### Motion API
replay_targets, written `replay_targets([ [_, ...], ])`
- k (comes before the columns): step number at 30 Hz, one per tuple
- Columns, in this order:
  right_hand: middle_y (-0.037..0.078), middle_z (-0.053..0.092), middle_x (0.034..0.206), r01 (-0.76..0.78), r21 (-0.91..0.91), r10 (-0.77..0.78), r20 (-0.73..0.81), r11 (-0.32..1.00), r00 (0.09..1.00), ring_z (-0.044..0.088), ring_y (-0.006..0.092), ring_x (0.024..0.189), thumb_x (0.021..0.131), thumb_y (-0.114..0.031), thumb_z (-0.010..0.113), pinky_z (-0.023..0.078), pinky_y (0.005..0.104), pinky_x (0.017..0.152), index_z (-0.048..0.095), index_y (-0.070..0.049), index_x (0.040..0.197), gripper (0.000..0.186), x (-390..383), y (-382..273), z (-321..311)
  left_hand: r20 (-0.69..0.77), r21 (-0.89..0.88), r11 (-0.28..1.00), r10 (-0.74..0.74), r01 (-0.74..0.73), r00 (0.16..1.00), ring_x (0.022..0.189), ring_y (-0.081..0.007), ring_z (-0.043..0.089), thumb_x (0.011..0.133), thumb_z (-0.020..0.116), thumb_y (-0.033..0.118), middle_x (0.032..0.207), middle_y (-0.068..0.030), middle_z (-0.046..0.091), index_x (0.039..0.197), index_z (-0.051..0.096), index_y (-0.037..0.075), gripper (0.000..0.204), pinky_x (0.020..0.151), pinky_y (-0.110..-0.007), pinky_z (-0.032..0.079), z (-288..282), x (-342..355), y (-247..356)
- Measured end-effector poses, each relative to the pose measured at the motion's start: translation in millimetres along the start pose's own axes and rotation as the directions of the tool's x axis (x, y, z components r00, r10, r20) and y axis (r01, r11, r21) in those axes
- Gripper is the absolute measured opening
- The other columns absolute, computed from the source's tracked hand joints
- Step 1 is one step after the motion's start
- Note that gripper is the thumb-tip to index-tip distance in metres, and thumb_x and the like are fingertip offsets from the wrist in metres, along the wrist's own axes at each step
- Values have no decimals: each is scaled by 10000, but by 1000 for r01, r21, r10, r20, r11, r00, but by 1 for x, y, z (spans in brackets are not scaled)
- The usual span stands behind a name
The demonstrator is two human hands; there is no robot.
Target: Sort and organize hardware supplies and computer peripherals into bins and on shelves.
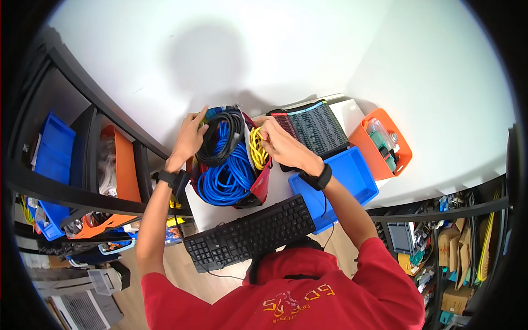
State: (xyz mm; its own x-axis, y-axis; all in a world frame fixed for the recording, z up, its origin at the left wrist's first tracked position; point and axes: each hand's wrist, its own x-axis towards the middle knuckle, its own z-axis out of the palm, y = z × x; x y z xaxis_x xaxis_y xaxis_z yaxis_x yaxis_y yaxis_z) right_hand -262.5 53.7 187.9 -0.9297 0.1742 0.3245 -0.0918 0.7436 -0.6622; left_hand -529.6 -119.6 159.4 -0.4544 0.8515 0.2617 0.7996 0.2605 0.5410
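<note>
A red fabric bag stands on the white table, holding a coil of blue cable with a coil of black cable on top. Along its right side sits a bundle of yellow cable. My left hand rests at the bag's left rim, index finger stretched out and thumb apart beside the black coil. At the right rim, my right hand has its fingers closed on the yellow cable; its fingertips are partly hidden.
A black keyboard lies at the table's front edge. To the right are a blue tray, a black case with a printed chart and an orange bin of small items. Shelves with bins stand left; more stocked shelves are right.
</note>
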Motion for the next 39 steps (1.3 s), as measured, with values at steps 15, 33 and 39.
replay_targets([
  [15, 282, 385, 1540, -221, -69, 213, -109, 973, 971, 519, 466, 1294, 979, -311, 654, 489, 460, 1033, 435, -72, 1462, 582, -26, -25, 28, 419, -4, 999, -36, 41, 907, 1531, -421, 171, 1056, 513, 343, 1660, -199, 210, 1626, 189, 254, 662, 1206, -601, 158, -5, -65, 64],
  [33, 292, 380, 1548, -416, -123, 392, -180, 901, 902, 451, 475, 1362, 984, -320, 648, 417, 450, 1102, 464, -102, 1495, 586, -143, -19, -53, 101, -172, 938, -288, 301, 952, 1476, -323, 369, 1088, 344, 455, 1566, -172, 435, 1530, 413, 35, 614, 1204, -397, 259, -82, -226, 85],
  [39, 256, 546, 1427, -646, 131, 658, -86, 752, 748, 574, 367, 1295, 1011, -295, 630, 505, 406, 1014, 502, -37, 1443, 518, -217, 20, -36, 53, -235, 744, -632, 625, 773, 1428, -289, 436, 1113, 344, 392, 1519, -192, 484, 1510, 422, -10, 570, 1179, -375, 305, -57, -317, 77],
])
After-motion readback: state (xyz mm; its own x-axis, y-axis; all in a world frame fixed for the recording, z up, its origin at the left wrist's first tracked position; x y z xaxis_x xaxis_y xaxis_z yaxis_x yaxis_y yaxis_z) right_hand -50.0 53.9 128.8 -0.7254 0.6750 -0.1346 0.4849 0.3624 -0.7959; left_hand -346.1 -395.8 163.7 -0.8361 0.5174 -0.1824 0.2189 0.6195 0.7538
